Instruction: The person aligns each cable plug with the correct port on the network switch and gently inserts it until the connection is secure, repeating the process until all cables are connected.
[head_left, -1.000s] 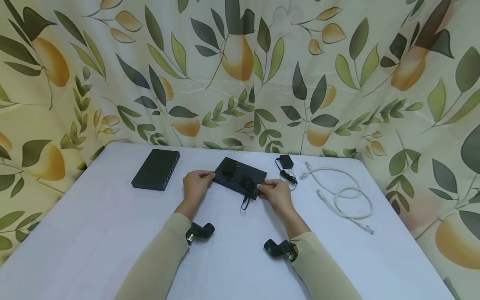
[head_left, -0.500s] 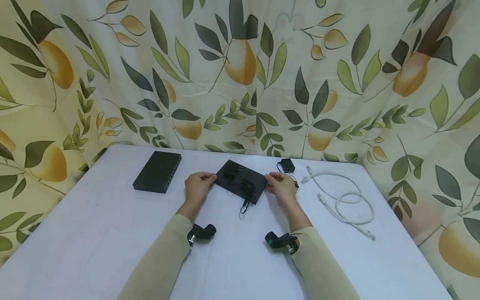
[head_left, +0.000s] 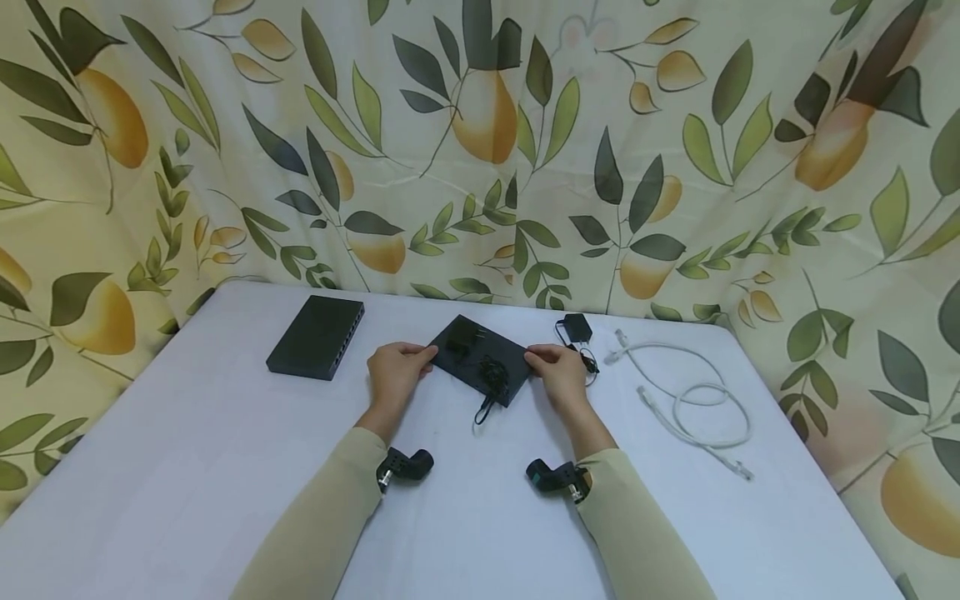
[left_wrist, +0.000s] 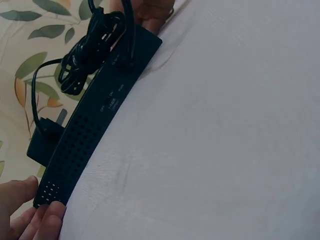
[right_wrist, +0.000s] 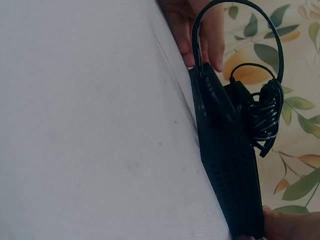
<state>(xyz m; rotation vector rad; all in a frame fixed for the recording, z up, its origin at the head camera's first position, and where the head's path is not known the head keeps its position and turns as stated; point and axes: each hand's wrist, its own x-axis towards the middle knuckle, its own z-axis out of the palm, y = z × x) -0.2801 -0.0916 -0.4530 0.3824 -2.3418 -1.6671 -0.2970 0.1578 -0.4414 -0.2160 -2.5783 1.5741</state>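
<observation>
Shifted since a second ago: right hand (head_left: 561, 377), now farther up the short edge, at the right corner of the black box (head_left: 504, 350)

Much of the box's top is hidden under a black power plug (head_left: 461, 337) and a bundled cord (head_left: 493, 373), and black on black makes their outlines hard to follow. One cord arches to the box's edge in the right wrist view, but the spot where it meets the box is too dark to make out. That view cuts off most of the right hand at its lower corner; the left wrist view crops the left hand (head_left: 393, 375) at its border. The underside is out of sight, and whether it touches the white table (head_left: 450, 517) I cannot tell.

Flat, thin and dark, the box sits tilted between both hands, towards the back of the table. Rows of small holes line one side, beside pale lettering mostly too small to read. The left hand pinches the left corner between thumb and fingers; the right hand pinches the opposite corner likewise.

Well to the left lies a second box (head_left: 315, 337). Beyond the right hand are another plug (head_left: 577, 327), its lead partly behind that hand, and coiled white cable (head_left: 724, 388), before a leafy curtain (head_left: 487, 117)
</observation>
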